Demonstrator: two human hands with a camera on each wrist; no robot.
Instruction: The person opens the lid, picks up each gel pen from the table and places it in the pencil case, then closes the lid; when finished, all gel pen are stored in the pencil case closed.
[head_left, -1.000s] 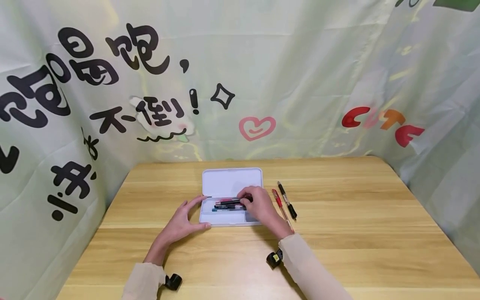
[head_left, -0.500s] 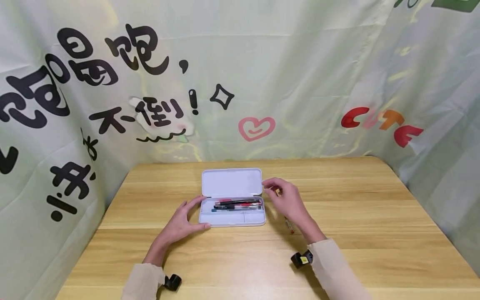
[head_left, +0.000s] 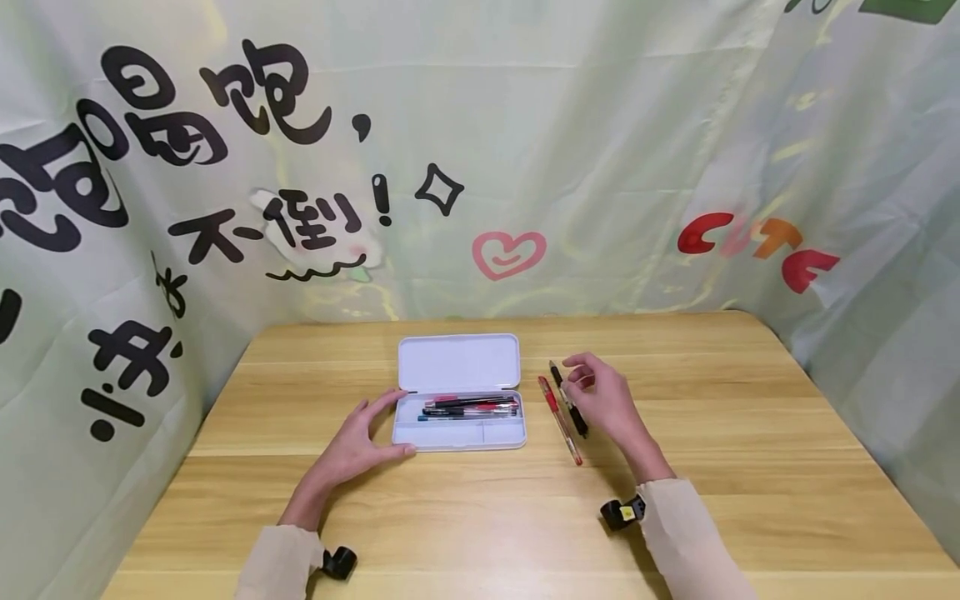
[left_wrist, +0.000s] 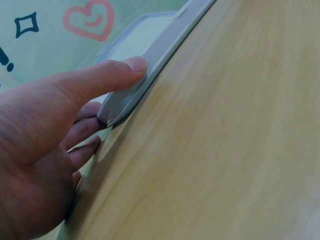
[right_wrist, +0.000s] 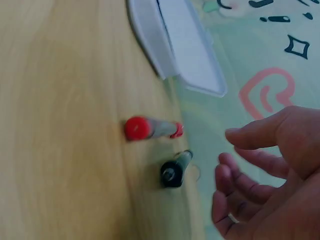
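An open white pencil case (head_left: 442, 432) lies on the table, its lid (head_left: 459, 362) folded back. Inside, several pens (head_left: 468, 406) fill the long upper compartment. My left hand (head_left: 352, 446) grips the case's left end, the thumb (left_wrist: 132, 65) on the front wall and the index finger at the back corner. To the right of the case lie a red pen (head_left: 560, 420) and a black pen (head_left: 577, 419), side by side and slanted. My right hand (head_left: 606, 400) hovers just right of the black pen, fingers loosely bent around nothing.
The wooden table (head_left: 487, 525) extends around the case, mostly to the right and front. A printed cloth (head_left: 600, 150) hangs behind the table and along both sides. Each wrist wears a small black camera (head_left: 621, 513).
My right hand has left the pens in the case and swung right, past the loose red and black pens. The left hand stays at the case's left end.
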